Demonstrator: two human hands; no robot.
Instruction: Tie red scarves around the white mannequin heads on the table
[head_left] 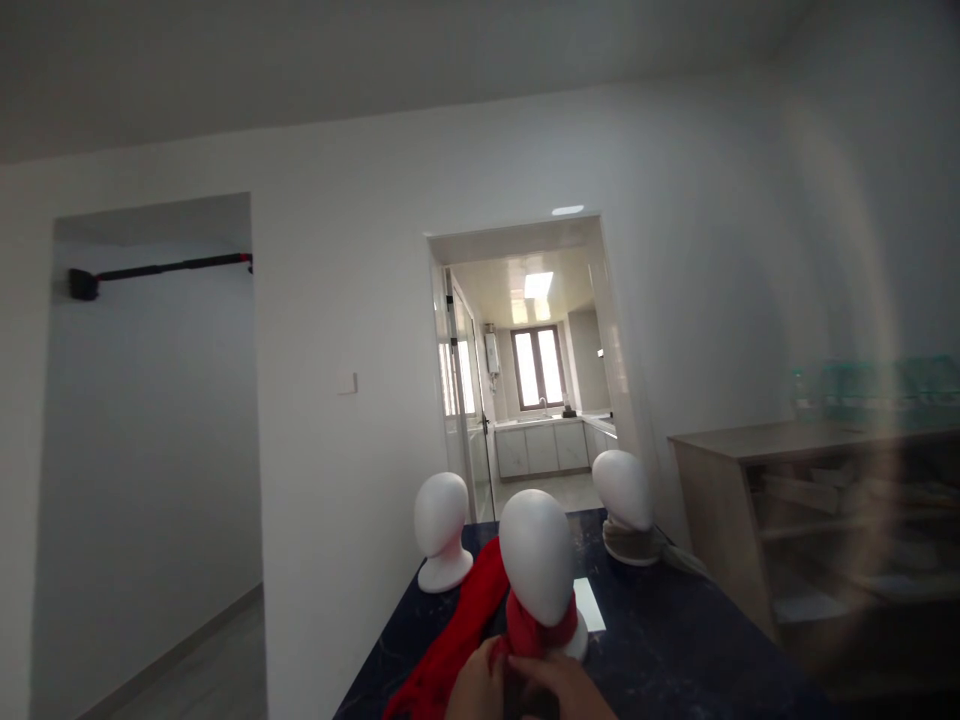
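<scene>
A white foam mannequin head point(536, 555) stands upright near the table's front, with a red scarf point(471, 610) wrapped around its neck. One length of the scarf trails over the table to the left of the head. Just below the neck, my left hand point(478, 683) pinches the red fabric. Close beside it, my right hand point(564, 686) has its fingers bent against the scarf, also gripping it. The lower parts of both hands are cut off by the frame's bottom edge.
A bare white mannequin head point(441, 520) stands at the back left of the dark marbled table point(675, 630). Another head point(624, 490) at the back right wears a greyish scarf point(630, 540). A wooden shelf unit point(712, 500) is on the right. Behind, a doorway opens onto a kitchen.
</scene>
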